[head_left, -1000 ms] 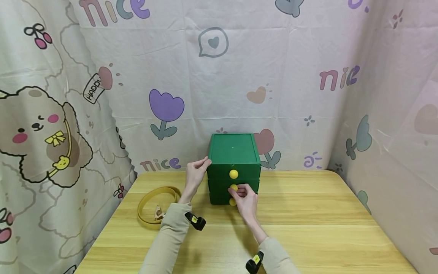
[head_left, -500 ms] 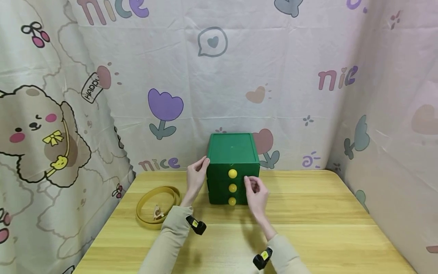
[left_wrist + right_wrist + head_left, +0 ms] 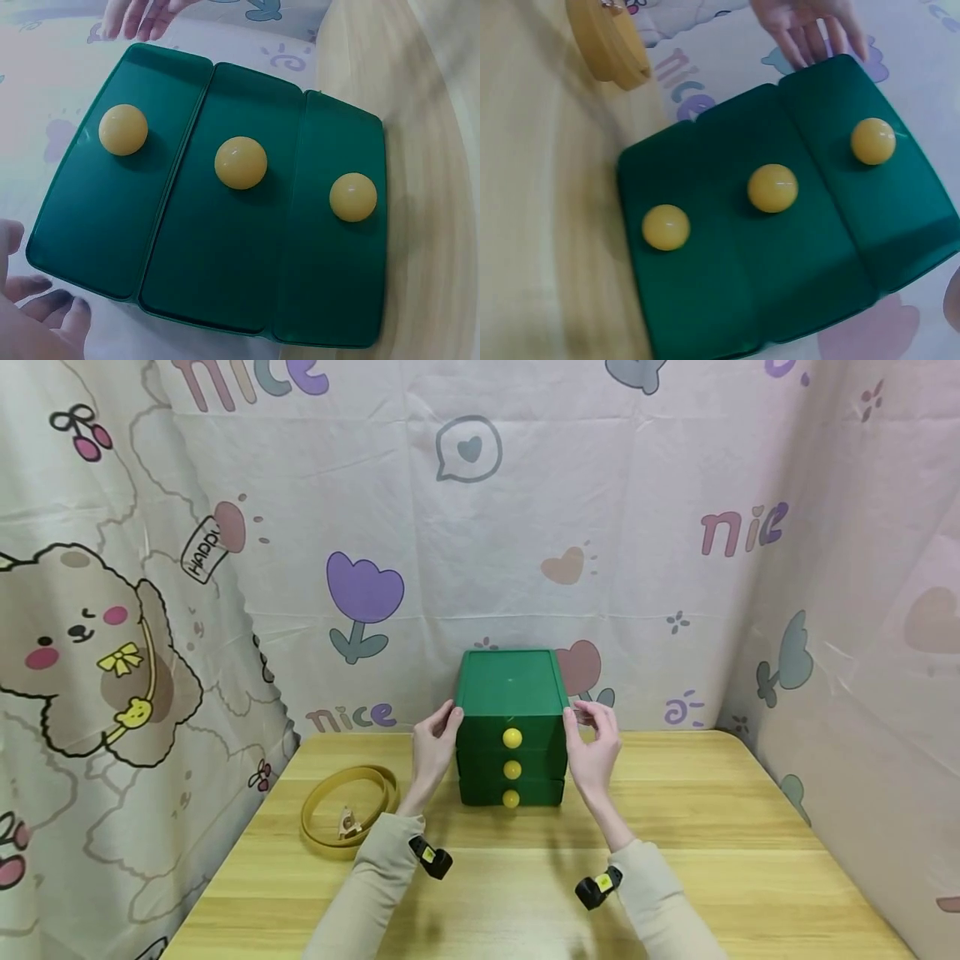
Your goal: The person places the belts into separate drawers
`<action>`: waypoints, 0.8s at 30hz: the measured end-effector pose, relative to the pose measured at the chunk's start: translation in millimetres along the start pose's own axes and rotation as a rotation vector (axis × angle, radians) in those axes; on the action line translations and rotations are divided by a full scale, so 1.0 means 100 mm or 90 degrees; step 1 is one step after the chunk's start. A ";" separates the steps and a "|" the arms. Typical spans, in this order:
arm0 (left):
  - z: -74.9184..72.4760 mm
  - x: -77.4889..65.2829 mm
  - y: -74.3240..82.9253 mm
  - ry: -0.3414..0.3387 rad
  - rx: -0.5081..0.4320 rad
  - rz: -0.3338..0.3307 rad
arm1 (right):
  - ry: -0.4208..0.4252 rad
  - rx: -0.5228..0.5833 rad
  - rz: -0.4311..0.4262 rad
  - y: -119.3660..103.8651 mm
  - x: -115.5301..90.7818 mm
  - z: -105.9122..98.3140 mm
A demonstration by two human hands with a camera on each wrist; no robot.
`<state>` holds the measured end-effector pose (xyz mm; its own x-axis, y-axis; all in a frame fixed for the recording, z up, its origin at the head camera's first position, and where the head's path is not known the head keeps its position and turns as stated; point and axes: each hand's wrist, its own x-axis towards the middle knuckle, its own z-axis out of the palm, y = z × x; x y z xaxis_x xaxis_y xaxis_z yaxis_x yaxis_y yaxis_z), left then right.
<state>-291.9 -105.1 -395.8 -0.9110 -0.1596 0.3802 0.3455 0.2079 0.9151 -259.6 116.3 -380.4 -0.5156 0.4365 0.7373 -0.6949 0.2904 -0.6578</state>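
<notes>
A small green drawer cabinet (image 3: 512, 685) stands at the back middle of the table, its three drawers pushed in and each bearing a round yellow knob (image 3: 512, 738). My left hand (image 3: 432, 747) is at the cabinet's upper left front corner, thumb by the edge and fingers along the side. At the opposite corner, my right hand (image 3: 594, 747) has its thumb by the front edge, with its fingers extending past the right side. Both wrist views face the drawer fronts (image 3: 217, 202); there the left fingers (image 3: 815, 41) look loosely straight. Exact contact with the cabinet is unclear.
A coiled yellow belt (image 3: 306, 814) with a shiny buckle (image 3: 348, 823) lies left of the cabinet, beside the left forearm. The wooden table (image 3: 712, 860) ends at a printed cloth (image 3: 480, 527) hanging behind and along both sides.
My right hand has let go of the middle drawer knob and moved right and up to the cabinet's upper right corner. The left hand has stayed at its corner.
</notes>
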 end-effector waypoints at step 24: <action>0.51 -0.83 -0.65 0.114 -0.089 -0.093 | -0.136 -0.034 0.225 0.26 0.23 -0.03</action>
<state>-250.6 -56.0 -493.7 -0.9034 -0.3489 0.2492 0.2527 0.0364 0.9669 -287.6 136.3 -381.0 -0.8139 0.3323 0.4765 -0.4330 0.2000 -0.8790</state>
